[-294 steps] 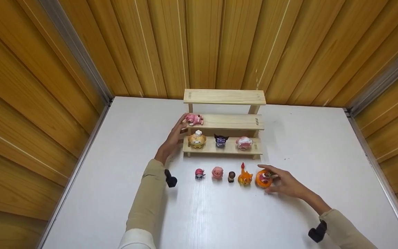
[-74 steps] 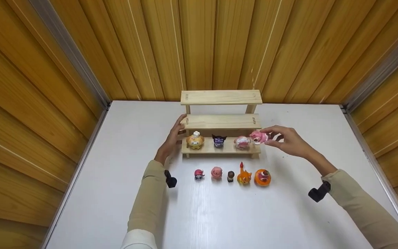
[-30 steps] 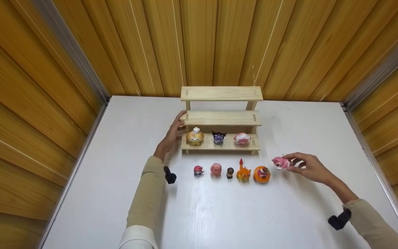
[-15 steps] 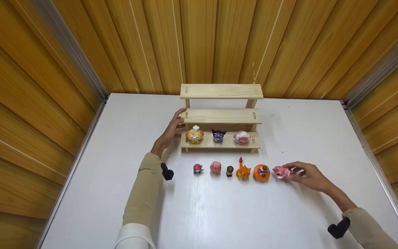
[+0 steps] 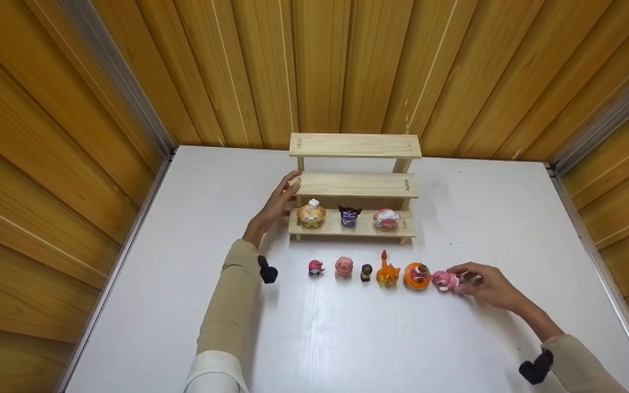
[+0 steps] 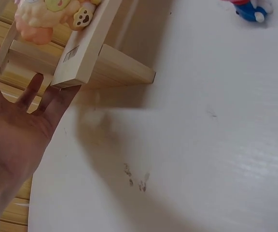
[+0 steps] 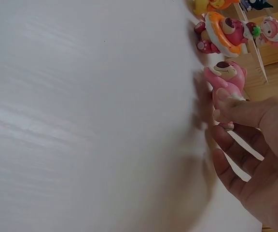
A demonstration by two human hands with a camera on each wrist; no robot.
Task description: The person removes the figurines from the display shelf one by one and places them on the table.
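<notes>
My right hand (image 5: 492, 286) pinches a pink bear figurine (image 5: 445, 281) between thumb and fingers, low at the right end of a row of figurines. In the right wrist view the bear (image 7: 226, 77) faces up the frame, and the thumb covers its lower body. Beside it sits a bear in an orange swim ring (image 5: 417, 276). My left hand (image 5: 273, 210) rests at the left end of a three-step wooden display shelf (image 5: 355, 185). In the left wrist view its fingers (image 6: 57, 104) reach extended against the end of the shelf step (image 6: 83, 63).
An orange figurine with a red-tipped tail (image 5: 387, 275), a small brown-haired one (image 5: 366, 272), a round pink one (image 5: 344, 266) and a red-capped one (image 5: 315, 267) continue the row. On the lowest step stand a chef-hatted figurine (image 5: 312, 214), a dark-eared one (image 5: 349, 216) and a pink-white one (image 5: 386, 219).
The pink bear has come off the middle step, carried by my right hand past the lowest step, then down to the row's right end. My left hand stays at the shelf.
</notes>
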